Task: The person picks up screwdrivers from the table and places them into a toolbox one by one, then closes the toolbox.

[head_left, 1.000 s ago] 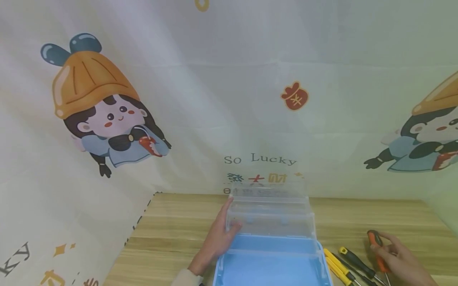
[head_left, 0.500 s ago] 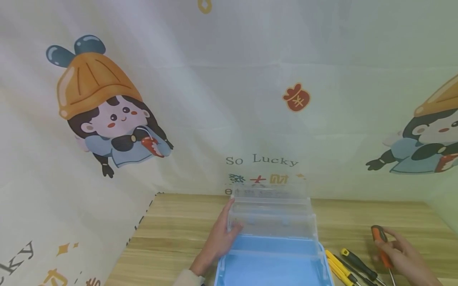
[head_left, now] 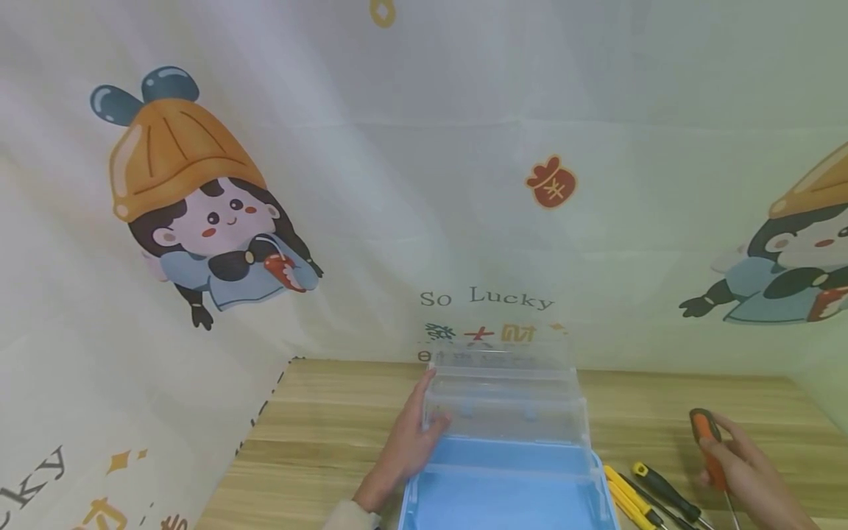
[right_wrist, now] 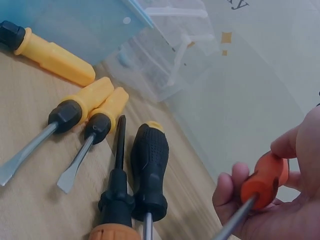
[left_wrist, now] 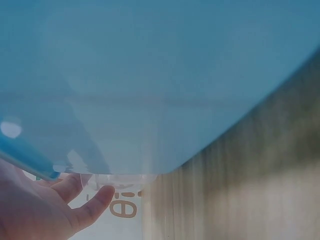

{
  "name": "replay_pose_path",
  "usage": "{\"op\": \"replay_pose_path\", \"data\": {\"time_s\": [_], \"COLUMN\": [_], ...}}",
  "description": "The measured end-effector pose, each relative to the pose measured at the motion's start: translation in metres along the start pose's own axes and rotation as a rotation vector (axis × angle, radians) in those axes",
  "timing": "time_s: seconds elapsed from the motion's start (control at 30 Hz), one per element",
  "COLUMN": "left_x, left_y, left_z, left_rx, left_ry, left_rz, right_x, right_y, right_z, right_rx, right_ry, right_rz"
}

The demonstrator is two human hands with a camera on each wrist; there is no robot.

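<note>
Holding the orange-handled screwdriver (head_left: 707, 436) in the right hand (head_left: 748, 471), to the right of the blue box (head_left: 510, 504) on the surface (head_left: 636, 412), with the shaft aimed toward the near side. Pinching the left edge of the upright clear lid (head_left: 510, 416) in the left hand (head_left: 409, 442), apparently between thumb and fingers. On the right, could twist or slip out, given a hold by thumb and fingers on a rounded handle. If carried low, might knock the black-handled screwdriver (right_wrist: 150, 170) lying nearby and set it rolling, or catch the yellow-handled screwdrivers (right_wrist: 92, 95) close to the box. If brought across without turning, could scrape the lid or box rim with the bare shaft. On the left, could let the lid fall by slackening, or shift the box by pushing too hard.
</note>
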State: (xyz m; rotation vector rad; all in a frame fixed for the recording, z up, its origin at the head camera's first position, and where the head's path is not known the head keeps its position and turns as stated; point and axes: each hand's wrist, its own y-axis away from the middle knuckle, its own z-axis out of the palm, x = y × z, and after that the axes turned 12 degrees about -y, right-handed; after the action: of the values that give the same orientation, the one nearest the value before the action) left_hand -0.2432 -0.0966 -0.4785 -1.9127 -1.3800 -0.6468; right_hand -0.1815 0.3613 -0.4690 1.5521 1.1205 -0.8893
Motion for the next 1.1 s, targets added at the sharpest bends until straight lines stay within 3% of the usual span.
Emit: {"op": "replay_pose_path", "data": {"time_s": [0.67,1.1], "left_x": [-0.003,-0.003], "left_y": [0.000,0.000], "left_z": [0.001,0.002], "left_rx": [0.009,0.015], "left_ry": [0.002,-0.007], "left_rz": [0.003,-0.003], "right_x": [-0.010,-0.019], "right_y": [0.003,0.003], "right_z": [0.003,0.004], "right_rx": [-0.012,-0.020], "right_ry": [-0.033,-0.031], "right_rz": [-0.081,-0.046]}}
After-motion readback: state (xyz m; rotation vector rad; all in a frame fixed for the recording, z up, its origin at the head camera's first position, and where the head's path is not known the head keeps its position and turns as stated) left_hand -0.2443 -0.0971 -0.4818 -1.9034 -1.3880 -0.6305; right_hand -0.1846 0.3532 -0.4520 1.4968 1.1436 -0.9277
